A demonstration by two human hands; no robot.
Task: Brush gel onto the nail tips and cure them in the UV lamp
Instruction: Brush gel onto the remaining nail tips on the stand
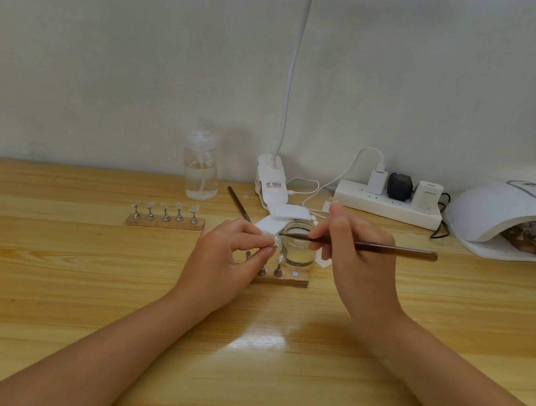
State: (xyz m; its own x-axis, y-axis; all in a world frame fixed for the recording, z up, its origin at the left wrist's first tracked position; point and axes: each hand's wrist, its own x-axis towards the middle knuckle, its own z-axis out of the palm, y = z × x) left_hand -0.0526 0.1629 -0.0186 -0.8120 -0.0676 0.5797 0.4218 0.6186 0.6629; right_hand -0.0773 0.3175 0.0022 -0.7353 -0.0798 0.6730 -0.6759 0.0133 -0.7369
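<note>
Two hands: left hand pinches a nail tip; right hand grips the brush, both mid-frame.
Worktop: wood.
Lamp: right edge, a stand inside; display unreadable.
Stands: far stand mid-left; near stand under the hands.
Jar: glass, breakable.
Tip handling: light, thin, likely slippery; hold by its stem.

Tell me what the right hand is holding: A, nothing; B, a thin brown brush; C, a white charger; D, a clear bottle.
B: the right hand pinches the thin brown brush, its tip reaching toward the nail tip that the left hand holds by the glass jar.
</note>
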